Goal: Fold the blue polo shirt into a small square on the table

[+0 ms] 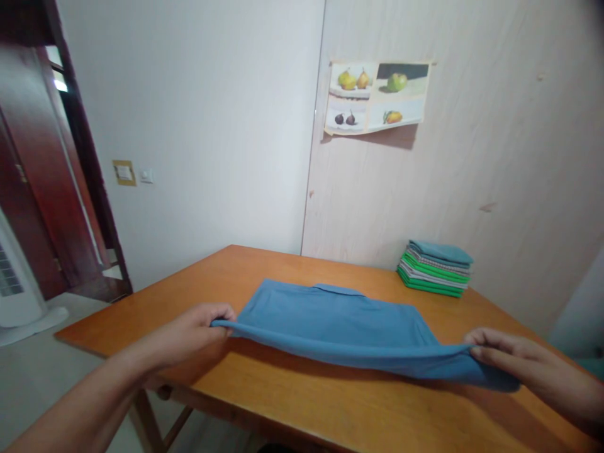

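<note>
A blue shirt lies across the wooden table, its collar at the far side. Both ends of the shirt's near edge are pinched and lifted a little off the tabletop, with the cloth pulled fairly taut between them. My left hand grips the left end between thumb and fingers. At the other end, my right hand holds the cloth, and a flap of it droops below the fingers. The far part of the shirt rests flat on the wood.
A stack of folded cloths, green, grey and blue, stands at the table's back right near the wall. A fruit picture sheet hangs above. To the left are a dark red door and a white appliance on the floor.
</note>
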Demonstrator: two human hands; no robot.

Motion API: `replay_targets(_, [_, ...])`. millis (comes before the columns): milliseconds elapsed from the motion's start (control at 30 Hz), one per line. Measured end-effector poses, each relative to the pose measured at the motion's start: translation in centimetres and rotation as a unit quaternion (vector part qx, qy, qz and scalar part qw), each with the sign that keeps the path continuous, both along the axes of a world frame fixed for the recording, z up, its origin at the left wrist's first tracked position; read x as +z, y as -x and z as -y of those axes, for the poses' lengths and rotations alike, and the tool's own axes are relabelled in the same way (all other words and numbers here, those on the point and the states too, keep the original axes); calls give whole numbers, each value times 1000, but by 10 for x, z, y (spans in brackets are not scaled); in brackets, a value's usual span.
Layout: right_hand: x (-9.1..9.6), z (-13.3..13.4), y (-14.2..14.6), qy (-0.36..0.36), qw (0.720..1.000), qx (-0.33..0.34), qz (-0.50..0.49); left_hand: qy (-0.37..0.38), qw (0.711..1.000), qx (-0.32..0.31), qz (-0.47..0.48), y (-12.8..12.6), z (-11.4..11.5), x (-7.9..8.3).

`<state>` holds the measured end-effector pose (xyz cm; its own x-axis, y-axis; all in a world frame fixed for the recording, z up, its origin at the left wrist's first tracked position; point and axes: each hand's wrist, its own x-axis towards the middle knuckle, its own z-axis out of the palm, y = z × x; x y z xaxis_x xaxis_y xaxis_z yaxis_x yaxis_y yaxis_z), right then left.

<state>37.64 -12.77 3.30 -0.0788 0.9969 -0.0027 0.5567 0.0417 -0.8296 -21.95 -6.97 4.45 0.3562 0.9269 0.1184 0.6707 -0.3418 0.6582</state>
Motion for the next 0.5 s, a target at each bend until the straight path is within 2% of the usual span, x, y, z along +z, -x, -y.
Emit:
replay_targets(100, [3,-13,-3,-2,999,-24,-29,39,996,-3,78,0,-19,14])
replay_targets(200, [1,-33,-3,-8,998,-36,-43,61,988,27,137,-10,-43,21])
replay_targets(367, [-1,-75,-6,-6,996,-56,-73,74,980,66,174,-34,-92,25])
replay_targets(500, [-3,-111,-9,-6,994,-73,-82,98,970,100,201,-49,-134,20])
